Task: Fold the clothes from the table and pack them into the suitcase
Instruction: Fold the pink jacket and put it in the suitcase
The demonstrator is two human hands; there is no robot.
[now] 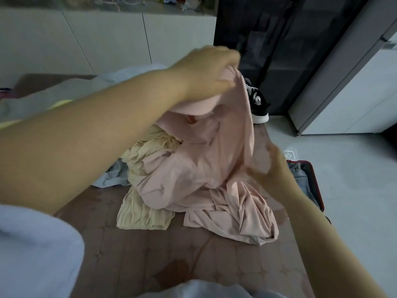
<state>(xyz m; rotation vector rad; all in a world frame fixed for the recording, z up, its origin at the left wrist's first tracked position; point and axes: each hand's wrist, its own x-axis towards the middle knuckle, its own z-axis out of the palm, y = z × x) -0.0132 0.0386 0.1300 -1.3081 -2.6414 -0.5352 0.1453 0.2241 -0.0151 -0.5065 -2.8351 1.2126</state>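
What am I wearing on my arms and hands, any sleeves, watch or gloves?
The left hand and right hand are bare: no gloves, rings or watch visible. A pale blue sleeve covers the left upper arm; the right arm shows none.

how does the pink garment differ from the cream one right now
The pink garment is held up at one end by the left hand, with the right hand pinching its edge; the cream garment lies untouched on the table. The pink garment looks smooth; the cream garment looks crinkled. The pink garment drapes over part of the cream garment. Both are unfolded and outside the suitcase.
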